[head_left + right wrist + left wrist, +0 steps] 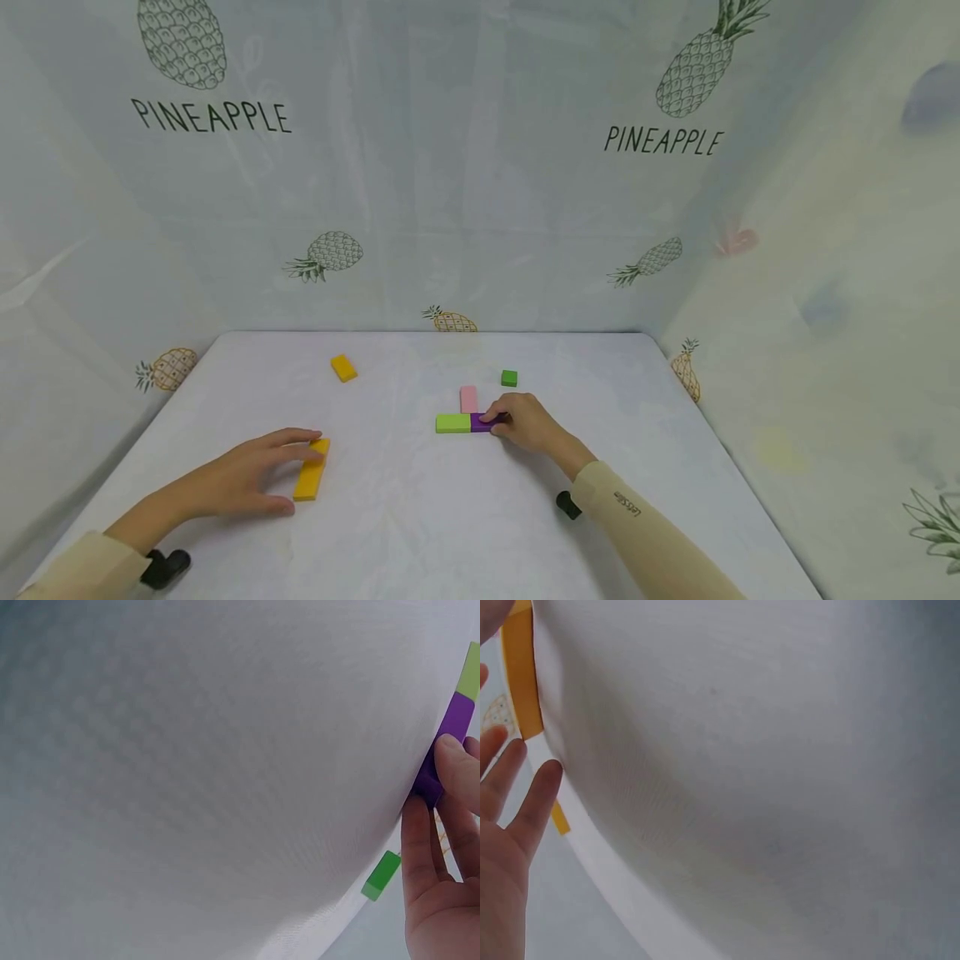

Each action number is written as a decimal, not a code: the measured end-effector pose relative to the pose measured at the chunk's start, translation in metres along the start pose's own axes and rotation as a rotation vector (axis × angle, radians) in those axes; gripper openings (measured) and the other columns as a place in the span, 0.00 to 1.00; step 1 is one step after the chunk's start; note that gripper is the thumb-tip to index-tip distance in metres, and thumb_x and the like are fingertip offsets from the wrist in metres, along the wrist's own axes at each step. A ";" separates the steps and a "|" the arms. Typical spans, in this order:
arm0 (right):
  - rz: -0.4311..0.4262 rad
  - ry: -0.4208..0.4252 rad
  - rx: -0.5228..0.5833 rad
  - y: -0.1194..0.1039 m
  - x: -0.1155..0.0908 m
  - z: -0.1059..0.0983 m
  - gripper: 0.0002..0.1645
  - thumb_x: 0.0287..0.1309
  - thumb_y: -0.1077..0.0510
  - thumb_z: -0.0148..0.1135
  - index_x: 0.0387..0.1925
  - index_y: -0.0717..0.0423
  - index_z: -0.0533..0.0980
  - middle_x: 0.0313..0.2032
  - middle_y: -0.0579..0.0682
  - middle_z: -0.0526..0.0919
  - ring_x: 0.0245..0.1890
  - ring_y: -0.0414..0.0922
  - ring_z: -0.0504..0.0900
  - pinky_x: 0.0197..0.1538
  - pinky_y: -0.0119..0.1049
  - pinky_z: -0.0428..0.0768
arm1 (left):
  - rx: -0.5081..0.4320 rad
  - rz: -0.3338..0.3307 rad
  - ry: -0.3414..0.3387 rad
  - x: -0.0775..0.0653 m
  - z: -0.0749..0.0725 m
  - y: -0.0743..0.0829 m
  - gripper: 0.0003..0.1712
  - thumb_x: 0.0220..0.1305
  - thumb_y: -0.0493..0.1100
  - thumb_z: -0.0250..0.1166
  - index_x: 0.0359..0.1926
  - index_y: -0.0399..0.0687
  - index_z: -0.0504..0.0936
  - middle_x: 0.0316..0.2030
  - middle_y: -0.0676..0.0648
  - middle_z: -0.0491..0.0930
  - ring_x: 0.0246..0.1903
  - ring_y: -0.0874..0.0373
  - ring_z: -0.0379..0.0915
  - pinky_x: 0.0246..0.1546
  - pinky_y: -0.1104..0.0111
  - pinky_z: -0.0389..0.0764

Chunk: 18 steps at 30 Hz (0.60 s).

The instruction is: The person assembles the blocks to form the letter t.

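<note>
My right hand [531, 425] pinches a purple block [477, 426] between thumb and fingers. That block lies end to end with a light green block [453, 424], and a pink block [468, 399] stands out from the row on its far side. In the right wrist view the thumb rests on the purple block [456, 716], whose near end is partly covered. On the left, my left hand [243, 477] spreads its fingers at a long yellow block [311, 473], with fingertips over its far end and the thumb beside its near end. Whether those fingers press on it I cannot tell.
A short yellow block [343, 368] lies toward the back left of the white table [390, 533]. Behind the right hand sits a small green block [509, 378]. A pineapple-printed cloth [480, 183] hangs along the back and sides.
</note>
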State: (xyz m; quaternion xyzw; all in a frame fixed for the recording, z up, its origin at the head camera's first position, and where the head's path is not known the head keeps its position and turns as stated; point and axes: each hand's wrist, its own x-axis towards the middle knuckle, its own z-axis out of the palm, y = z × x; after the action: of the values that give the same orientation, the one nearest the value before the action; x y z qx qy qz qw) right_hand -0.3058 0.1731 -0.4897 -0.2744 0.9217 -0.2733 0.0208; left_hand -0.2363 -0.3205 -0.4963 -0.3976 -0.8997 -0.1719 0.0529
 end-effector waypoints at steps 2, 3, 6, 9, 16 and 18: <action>-0.001 0.001 0.005 0.000 0.000 0.000 0.12 0.65 0.68 0.72 0.48 0.54 0.89 0.46 0.48 0.89 0.48 0.44 0.84 0.53 0.42 0.84 | 0.009 0.013 0.000 0.001 0.000 -0.001 0.34 0.58 0.63 0.80 0.64 0.71 0.82 0.71 0.51 0.75 0.68 0.56 0.72 0.67 0.79 0.69; 0.004 0.001 0.006 0.000 0.000 0.000 0.12 0.65 0.67 0.72 0.48 0.54 0.89 0.46 0.48 0.89 0.48 0.44 0.84 0.54 0.42 0.84 | 0.013 0.018 0.000 0.002 0.000 -0.002 0.33 0.57 0.63 0.80 0.63 0.71 0.82 0.71 0.51 0.76 0.68 0.55 0.73 0.67 0.78 0.70; 0.012 0.001 0.017 0.000 0.001 0.000 0.12 0.66 0.67 0.72 0.48 0.54 0.89 0.47 0.48 0.89 0.49 0.44 0.84 0.55 0.43 0.84 | 0.026 0.017 -0.004 0.002 0.000 -0.004 0.31 0.57 0.63 0.80 0.62 0.73 0.82 0.70 0.52 0.77 0.67 0.55 0.74 0.66 0.75 0.74; 0.010 0.004 0.022 0.000 0.001 0.001 0.12 0.65 0.67 0.72 0.48 0.54 0.89 0.47 0.48 0.90 0.49 0.44 0.85 0.56 0.44 0.85 | 0.027 0.012 -0.013 0.003 -0.001 -0.005 0.30 0.57 0.63 0.80 0.60 0.74 0.82 0.69 0.52 0.77 0.66 0.55 0.75 0.64 0.71 0.78; 0.021 0.001 0.019 0.001 0.001 0.001 0.12 0.64 0.67 0.73 0.47 0.55 0.89 0.47 0.49 0.90 0.51 0.47 0.85 0.59 0.46 0.84 | 0.003 0.004 -0.020 0.004 -0.001 -0.008 0.28 0.56 0.62 0.81 0.58 0.75 0.83 0.68 0.53 0.78 0.65 0.56 0.75 0.64 0.73 0.77; 0.025 0.003 0.025 0.001 0.000 0.001 0.12 0.64 0.67 0.73 0.47 0.54 0.89 0.47 0.49 0.90 0.51 0.47 0.85 0.59 0.46 0.84 | 0.006 -0.006 -0.029 0.005 -0.002 -0.008 0.28 0.57 0.63 0.81 0.57 0.76 0.82 0.68 0.54 0.78 0.64 0.57 0.75 0.64 0.72 0.78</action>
State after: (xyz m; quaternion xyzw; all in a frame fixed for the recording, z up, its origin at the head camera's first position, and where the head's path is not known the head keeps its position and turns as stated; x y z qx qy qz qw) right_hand -0.3065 0.1732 -0.4910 -0.2623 0.9216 -0.2848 0.0264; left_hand -0.2458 -0.3225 -0.4958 -0.3971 -0.9022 -0.1636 0.0403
